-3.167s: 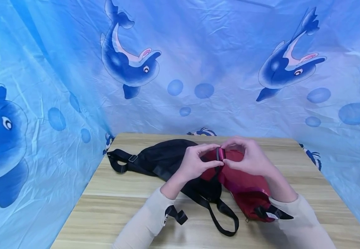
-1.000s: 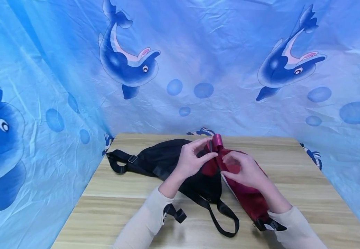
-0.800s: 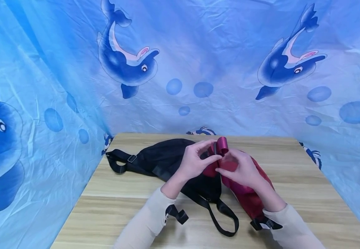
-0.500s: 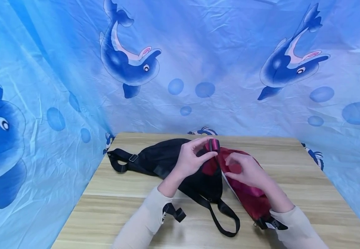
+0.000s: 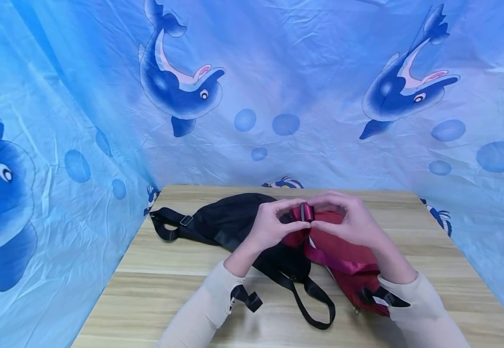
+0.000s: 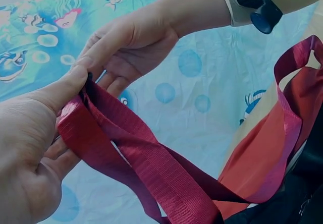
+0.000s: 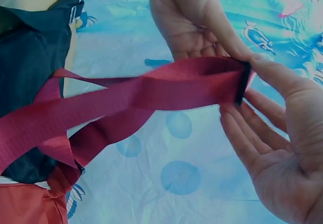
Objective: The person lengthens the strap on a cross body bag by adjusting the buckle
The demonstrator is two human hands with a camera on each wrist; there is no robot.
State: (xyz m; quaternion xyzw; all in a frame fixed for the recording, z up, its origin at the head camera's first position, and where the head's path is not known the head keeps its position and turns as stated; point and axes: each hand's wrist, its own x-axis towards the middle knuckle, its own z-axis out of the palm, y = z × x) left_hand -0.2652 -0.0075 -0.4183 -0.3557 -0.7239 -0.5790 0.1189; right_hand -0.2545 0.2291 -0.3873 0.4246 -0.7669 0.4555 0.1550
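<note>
A dark red webbing strap [image 7: 176, 90] rises in a loop from the red bag [image 5: 343, 237], with a black strap slider [image 7: 244, 82] at its raised end. My left hand [image 5: 269, 224] pinches the strap at the slider between thumb and fingers. From the other side, my right hand [image 5: 349, 220] pinches the slider's edge with thumb and fingertips. Both hands are raised over the bags, their fingertips nearly meeting. In the left wrist view the strap's folded end [image 6: 83, 128] lies against the left fingers. Part of the slider is covered by the fingers there.
A black bag [image 5: 239, 217] lies to the left on the wooden table [image 5: 147, 295], beside and partly against the red bag. Its black strap loop [image 5: 317, 309] stretches toward the near edge. A blue dolphin-print curtain [image 5: 252, 87] surrounds the table's back and sides.
Half a second ago my right hand was lower and apart from the slider. It has moved up and now pinches it. The left hand keeps its hold; the red bag's strap has shifted.
</note>
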